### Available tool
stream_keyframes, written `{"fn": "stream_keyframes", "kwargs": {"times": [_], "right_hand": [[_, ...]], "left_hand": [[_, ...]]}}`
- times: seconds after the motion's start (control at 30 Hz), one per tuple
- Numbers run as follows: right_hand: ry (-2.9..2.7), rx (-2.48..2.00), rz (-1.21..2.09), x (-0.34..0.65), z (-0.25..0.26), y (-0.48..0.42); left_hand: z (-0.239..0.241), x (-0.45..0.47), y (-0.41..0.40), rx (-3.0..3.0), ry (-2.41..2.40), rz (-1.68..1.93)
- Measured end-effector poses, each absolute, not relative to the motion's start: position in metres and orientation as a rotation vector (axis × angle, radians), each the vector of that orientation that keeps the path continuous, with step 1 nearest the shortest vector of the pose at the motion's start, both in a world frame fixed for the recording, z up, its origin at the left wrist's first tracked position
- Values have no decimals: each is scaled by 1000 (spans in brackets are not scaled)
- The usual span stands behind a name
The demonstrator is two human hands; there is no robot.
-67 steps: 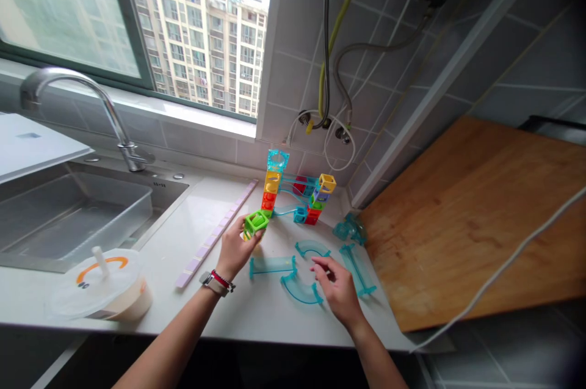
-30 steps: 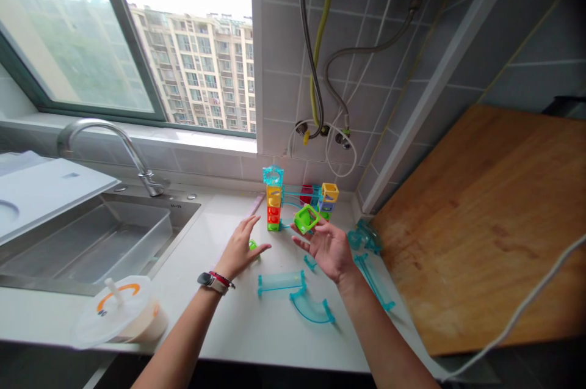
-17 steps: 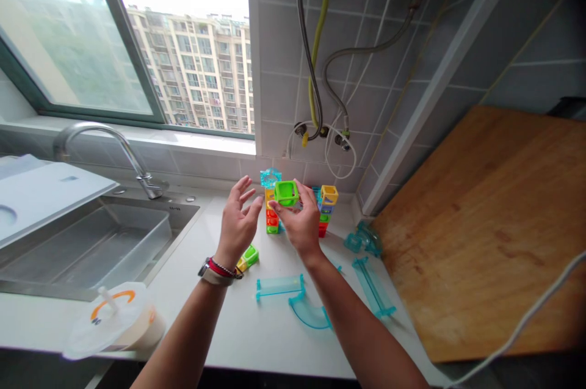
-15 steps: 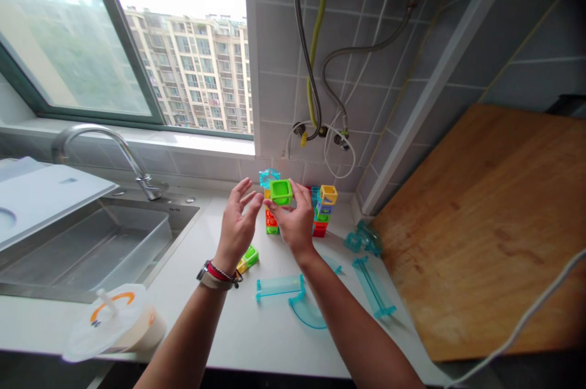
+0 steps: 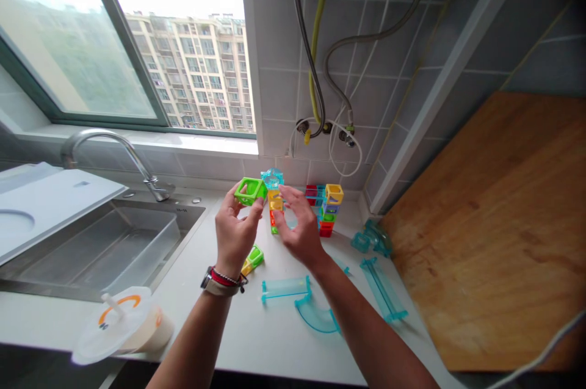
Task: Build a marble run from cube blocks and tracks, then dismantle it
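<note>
Between its thumb and fingers, my left hand (image 5: 237,224) holds a green hollow toy block (image 5: 250,191) above the counter. My right hand (image 5: 300,227) is apart from that block, its fingers spread and nothing in them. Behind the hands stands a stack of coloured blocks (image 5: 275,201), topped by a clear blue piece (image 5: 273,178). Another tower of blocks (image 5: 329,210) rises to the right, joined to more pieces partly hidden behind my right hand. Below my left hand, a green and yellow block pair (image 5: 253,259) lies on the counter.
Clear blue track pieces lie about the counter: a straight one (image 5: 286,288), a curved one (image 5: 318,316) and a long one (image 5: 383,289). A lidded cup (image 5: 132,325) stands front left by the sink (image 5: 192,218). A wooden board (image 5: 503,236) leans at the right.
The green block has passed from my right hand to my left, moving leftward. The fingers of my right hand have come off it and spread. The view has shifted slightly.
</note>
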State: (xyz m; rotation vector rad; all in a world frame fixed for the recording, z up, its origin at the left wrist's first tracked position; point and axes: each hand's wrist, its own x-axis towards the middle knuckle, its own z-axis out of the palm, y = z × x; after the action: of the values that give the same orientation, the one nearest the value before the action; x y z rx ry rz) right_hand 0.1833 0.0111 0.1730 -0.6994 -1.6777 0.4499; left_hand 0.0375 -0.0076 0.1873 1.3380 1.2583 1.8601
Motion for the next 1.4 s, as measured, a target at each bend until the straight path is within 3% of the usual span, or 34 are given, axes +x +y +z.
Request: {"fn": "stream_keyframes", "kwargs": {"times": [0.13,0.4,0.53,0.93,1.4], "right_hand": [[-1870,-706,359,220,194,64],[-2438,-343,960,229,263,164],[-2577,-237,1082,218,282,179],[-2475,-88,1307,210,264,197],[-2492,92,1292,206,244,216]], "left_hand": [[185,28,-2,1339,1257,1844],[183,38,5,1449,1186,1769],[180,48,7,1452,1191,1813],[169,59,11,1470,1376,1873],[165,72,22,1413,1324,2011]]}}
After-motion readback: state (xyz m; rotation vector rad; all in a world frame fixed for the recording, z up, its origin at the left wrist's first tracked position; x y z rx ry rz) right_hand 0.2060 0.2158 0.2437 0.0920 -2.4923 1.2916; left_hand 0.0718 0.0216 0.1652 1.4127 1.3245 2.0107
